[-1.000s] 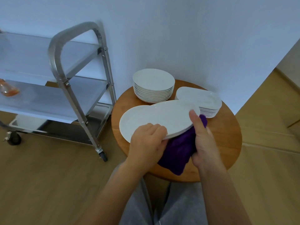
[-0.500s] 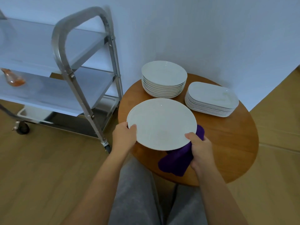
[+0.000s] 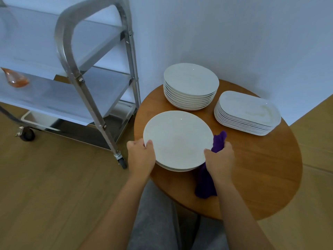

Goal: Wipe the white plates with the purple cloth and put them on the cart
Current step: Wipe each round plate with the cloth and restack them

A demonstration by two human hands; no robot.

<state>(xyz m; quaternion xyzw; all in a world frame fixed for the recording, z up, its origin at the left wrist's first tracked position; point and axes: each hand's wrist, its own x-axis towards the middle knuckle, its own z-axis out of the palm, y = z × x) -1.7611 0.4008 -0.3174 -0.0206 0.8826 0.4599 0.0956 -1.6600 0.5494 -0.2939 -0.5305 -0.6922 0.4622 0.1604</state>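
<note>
A round white plate [image 3: 177, 139] is held level over the near left part of the round wooden table [image 3: 261, 177]. My left hand [image 3: 140, 156] grips its left rim, thumb on top. My right hand [image 3: 220, 159] holds the right rim together with the purple cloth [image 3: 205, 184], which is bunched under the plate's edge and hangs down onto the table. A stack of round white plates [image 3: 191, 85] stands at the table's back, and a stack of oblong white plates [image 3: 246, 112] to its right. The steel cart [image 3: 86, 87] stands to the left.
An orange glass object [image 3: 15, 79] lies on the cart's middle shelf at the far left. The cart's castor [image 3: 123, 163] sits close to the table's left edge. White walls meet behind the table. My grey-clad legs are below the table's near edge.
The plate has tipped from tilted to level, face up. My left hand shifted from the plate's near edge to its left rim. My right hand with the cloth now sits at the right rim.
</note>
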